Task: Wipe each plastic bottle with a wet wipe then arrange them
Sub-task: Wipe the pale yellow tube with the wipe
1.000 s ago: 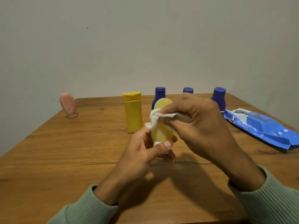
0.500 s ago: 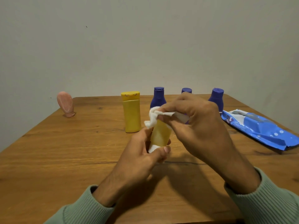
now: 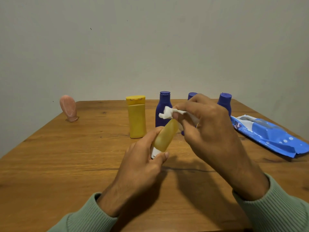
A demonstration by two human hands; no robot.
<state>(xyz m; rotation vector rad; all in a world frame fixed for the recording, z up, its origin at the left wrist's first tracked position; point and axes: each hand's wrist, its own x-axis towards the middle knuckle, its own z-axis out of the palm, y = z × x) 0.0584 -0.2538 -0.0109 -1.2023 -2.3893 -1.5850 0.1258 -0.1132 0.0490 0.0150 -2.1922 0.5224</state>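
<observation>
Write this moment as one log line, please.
step: wiping | left hand: holds amber bottle tilted | right hand: pinches wet wipe at its top | on table: yellow bottle, blue bottles, pink bottle

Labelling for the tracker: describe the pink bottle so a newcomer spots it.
On the wooden table, look to the far left corner. The pink bottle stands there alone, left of the yellow bottle and blue bottles; nothing else is pink.

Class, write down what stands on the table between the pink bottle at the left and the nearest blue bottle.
In the head view, one upright yellow bottle stands between the pink bottle and the blue bottle; the rest is bare table.
</observation>
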